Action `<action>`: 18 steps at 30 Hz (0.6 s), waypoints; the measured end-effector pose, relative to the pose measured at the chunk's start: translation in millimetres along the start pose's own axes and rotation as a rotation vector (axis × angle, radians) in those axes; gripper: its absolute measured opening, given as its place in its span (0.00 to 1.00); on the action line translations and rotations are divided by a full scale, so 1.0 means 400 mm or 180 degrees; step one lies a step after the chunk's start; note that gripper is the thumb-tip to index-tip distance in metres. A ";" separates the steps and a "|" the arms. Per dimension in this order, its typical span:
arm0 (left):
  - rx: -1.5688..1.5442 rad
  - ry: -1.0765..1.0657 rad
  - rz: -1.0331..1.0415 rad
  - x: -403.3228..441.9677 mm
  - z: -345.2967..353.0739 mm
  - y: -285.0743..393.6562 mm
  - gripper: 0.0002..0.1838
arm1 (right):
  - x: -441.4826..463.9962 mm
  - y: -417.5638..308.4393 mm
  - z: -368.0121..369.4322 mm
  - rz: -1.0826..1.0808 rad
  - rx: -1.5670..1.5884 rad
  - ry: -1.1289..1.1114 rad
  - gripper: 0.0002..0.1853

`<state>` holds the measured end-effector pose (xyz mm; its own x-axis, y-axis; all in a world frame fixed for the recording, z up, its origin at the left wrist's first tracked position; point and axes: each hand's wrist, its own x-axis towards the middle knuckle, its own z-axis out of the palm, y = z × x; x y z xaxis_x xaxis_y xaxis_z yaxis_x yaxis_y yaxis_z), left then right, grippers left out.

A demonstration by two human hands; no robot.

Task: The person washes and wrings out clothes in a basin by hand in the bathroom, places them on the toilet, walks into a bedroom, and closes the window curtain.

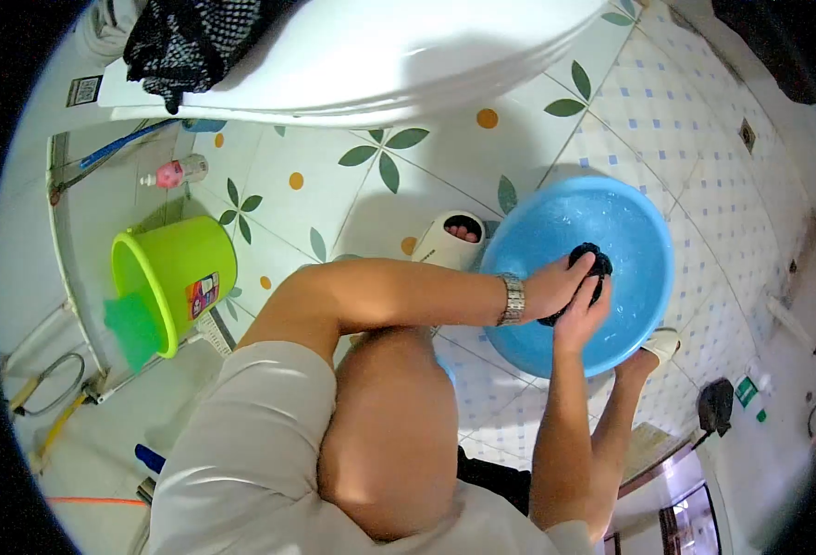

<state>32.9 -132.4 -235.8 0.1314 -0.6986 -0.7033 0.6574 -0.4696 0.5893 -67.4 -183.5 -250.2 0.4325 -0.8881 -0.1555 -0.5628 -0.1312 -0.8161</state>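
A bunched black cloth [588,252] is gripped in both hands above a blue basin [644,213] with water in it. My left hand [552,289], with a metal-band watch on its wrist, closes on one side of the bundle. My right hand [582,319] wraps the lower right part, close against the left. Black fabric shows above the hands, between them and just below the left one. The fingers hide the rest of the cloth.
A lime green bucket [181,268] stands on the left near a pink-labelled bottle [179,172]. At the top, black netted fabric [191,46] hangs over a white fixture [352,55]. Slippered feet flank the basin on the tiled floor [371,203].
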 end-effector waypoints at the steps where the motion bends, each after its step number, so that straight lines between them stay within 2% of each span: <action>1: -0.0065 -0.0049 0.0053 -0.012 -0.006 0.018 0.33 | 0.016 0.010 0.002 0.0003 0.0017 -0.0029 0.18; 4: -0.0092 -0.0051 0.0098 -0.002 -0.022 0.013 0.34 | 0.076 0.013 0.009 -0.0115 -0.0403 -0.0115 0.19; 6: -0.0054 -0.0003 0.0112 0.005 -0.024 0.001 0.35 | 0.136 0.075 0.007 0.0104 -0.0671 -0.0185 0.21; 8: 0.0563 -0.0300 0.0458 -0.003 -0.029 -0.001 0.37 | 0.188 0.140 -0.007 0.0588 -0.0649 -0.0185 0.21; 10: 0.0734 -0.0144 0.0513 0.009 -0.041 -0.030 0.37 | 0.214 0.203 -0.010 0.1363 0.0892 0.0239 0.21; 11: 0.0875 -0.0019 0.0578 0.019 -0.036 -0.050 0.38 | 0.212 0.180 -0.021 0.1129 0.0911 0.0333 0.22; 12: 0.0984 0.0072 0.0629 0.024 -0.014 -0.069 0.38 | 0.206 0.173 -0.029 0.0217 -0.0633 0.0552 0.22; 13: 0.0532 -0.0114 0.0447 0.006 -0.028 -0.042 0.39 | 0.191 0.160 -0.033 -0.0282 -0.0748 0.0252 0.25; 14: 0.1403 -0.0040 0.0679 0.058 -0.044 -0.122 0.40 | 0.179 0.107 -0.043 -0.0600 -0.1340 -0.0580 0.28; 15: 0.1824 -0.0034 0.0816 0.074 -0.044 -0.157 0.41 | 0.131 0.103 -0.016 -0.1420 -0.1832 -0.0420 0.30; 16: 0.2243 -0.0011 0.0958 0.089 -0.044 -0.190 0.41 | 0.096 0.126 -0.009 -0.1501 -0.2394 -0.0616 0.30; 18: 0.1817 0.0282 0.0469 0.035 -0.043 -0.120 0.43 | 0.106 0.128 -0.019 -0.1038 -0.2928 -0.0947 0.31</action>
<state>16.0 -110.3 -281.0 0.2687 -0.7423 -0.6139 0.1277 -0.6042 0.7865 -83.2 -231.3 -294.5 0.7485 -0.6196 -0.2365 -0.6552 -0.7461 -0.1189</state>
